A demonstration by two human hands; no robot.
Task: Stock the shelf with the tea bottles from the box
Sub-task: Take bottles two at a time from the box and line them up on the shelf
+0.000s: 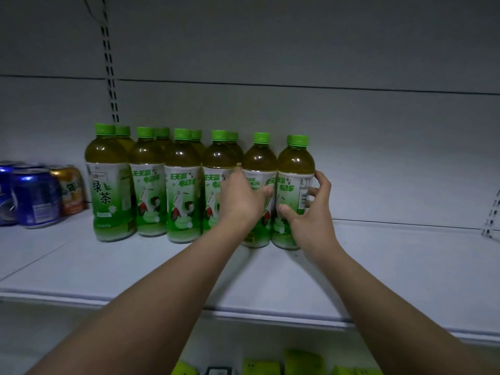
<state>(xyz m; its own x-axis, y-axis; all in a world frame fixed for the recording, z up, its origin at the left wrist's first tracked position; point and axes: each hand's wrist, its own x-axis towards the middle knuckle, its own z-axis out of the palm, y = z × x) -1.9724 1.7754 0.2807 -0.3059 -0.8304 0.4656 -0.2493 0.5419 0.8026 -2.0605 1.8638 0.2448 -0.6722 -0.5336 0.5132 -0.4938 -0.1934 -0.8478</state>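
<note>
Several green tea bottles [147,180] with green caps and green-white labels stand in two rows on the white shelf [162,266]. My left hand [240,201] grips the second bottle from the right [259,161] around its label. My right hand [311,207] curls round the rightmost front bottle [296,163], thumb on the front, fingers round its right side. Both bottles stand upright on the shelf. No box is in view.
Blue and orange drink cans [35,196] stand at the left of the shelf. To the right of the bottles the shelf surface [405,253] is bare. Yellow-green packets [303,362] lie on the shelf below. A slotted upright [109,77] runs up the back wall.
</note>
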